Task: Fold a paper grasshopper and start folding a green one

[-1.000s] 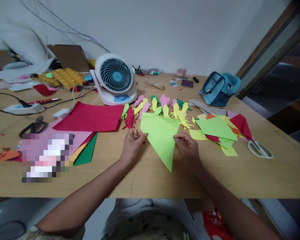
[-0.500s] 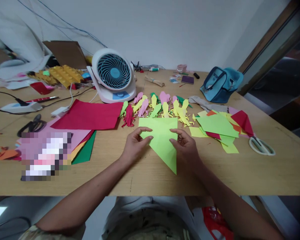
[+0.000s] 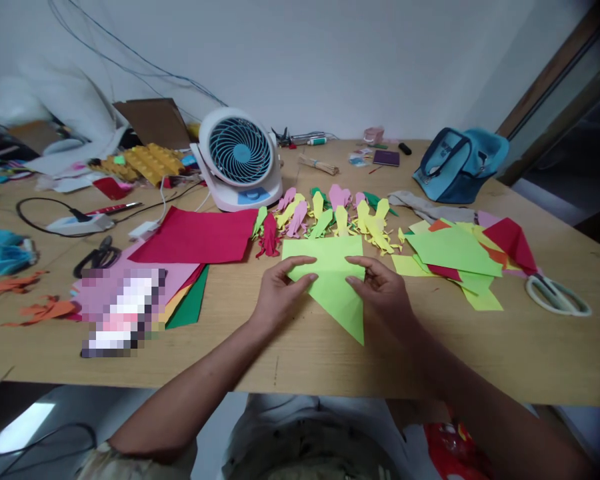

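A light green sheet of paper [image 3: 329, 267] is held just above the table; its top edge is straight and its lower part tapers to a point at the bottom right. My left hand [image 3: 284, 288] pinches its left side between thumb and fingers. On the right side, my right hand [image 3: 384, 290] grips it the same way. Just beyond the sheet stands a cluster of small folded paper figures in pink, yellow, green and red, among them a red paper figure [image 3: 269, 235]. Faint crease lines show on the green sheet.
Left of my hands lie red paper [image 3: 200, 235], other coloured sheets, a blurred-out phone [image 3: 125, 313] and black scissors [image 3: 97, 257]. A fan [image 3: 241, 157] stands behind. To the right are a pile of paper pieces [image 3: 455, 250], white-handled scissors [image 3: 557, 297] and a blue bag [image 3: 460, 167].
My view has turned slightly left, so the table's things appear farther right. Both hands keep their hold on the green paper, which looks much the same.
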The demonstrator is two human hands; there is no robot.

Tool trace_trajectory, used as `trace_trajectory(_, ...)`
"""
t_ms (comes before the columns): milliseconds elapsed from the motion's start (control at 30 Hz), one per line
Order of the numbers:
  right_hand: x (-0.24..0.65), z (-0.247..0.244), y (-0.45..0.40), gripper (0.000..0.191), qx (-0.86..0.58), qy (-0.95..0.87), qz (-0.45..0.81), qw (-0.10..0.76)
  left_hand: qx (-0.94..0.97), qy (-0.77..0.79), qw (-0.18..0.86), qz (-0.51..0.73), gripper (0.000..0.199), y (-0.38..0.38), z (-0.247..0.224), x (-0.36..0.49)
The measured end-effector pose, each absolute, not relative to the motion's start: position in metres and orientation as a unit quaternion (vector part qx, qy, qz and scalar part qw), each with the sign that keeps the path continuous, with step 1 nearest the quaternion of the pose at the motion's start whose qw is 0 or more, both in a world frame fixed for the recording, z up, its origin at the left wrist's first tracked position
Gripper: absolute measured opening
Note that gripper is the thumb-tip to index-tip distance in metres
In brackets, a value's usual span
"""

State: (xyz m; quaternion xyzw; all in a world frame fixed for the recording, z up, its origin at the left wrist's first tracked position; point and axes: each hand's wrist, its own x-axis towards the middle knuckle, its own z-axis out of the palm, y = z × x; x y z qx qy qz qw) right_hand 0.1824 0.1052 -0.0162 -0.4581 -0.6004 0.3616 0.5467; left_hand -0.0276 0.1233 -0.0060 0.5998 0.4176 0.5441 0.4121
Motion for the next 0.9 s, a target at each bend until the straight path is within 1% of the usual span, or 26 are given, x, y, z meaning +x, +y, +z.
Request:
trace_trajectory(133,0.179,-0.005,0.115,0.027,-0.433,-0.654,0.296,0.545,0.609,0.417,0.362,0.569,0.025,0.126,-0.001,-0.035)
trace_trajectory(267,0.174,0.002,0.12,0.022,-0.423,-0.678,0.233,0.554,0.608,0.411,0.355,0.579,0.026,0.128,0.001,-0.042)
trace_trajectory(633,0.179,0.007,0.118,0.017,-0.426,-0.673,0.185,0.576,0.61,0.407,0.337,0.59,0.03,0.132,0.001,-0.049)
trace_trajectory(900,0.183,0.012,0.119,0.013,-0.417,-0.687,0.148,0.576,0.622,0.423,0.278,0.598,0.028,0.129,0.004,-0.048)
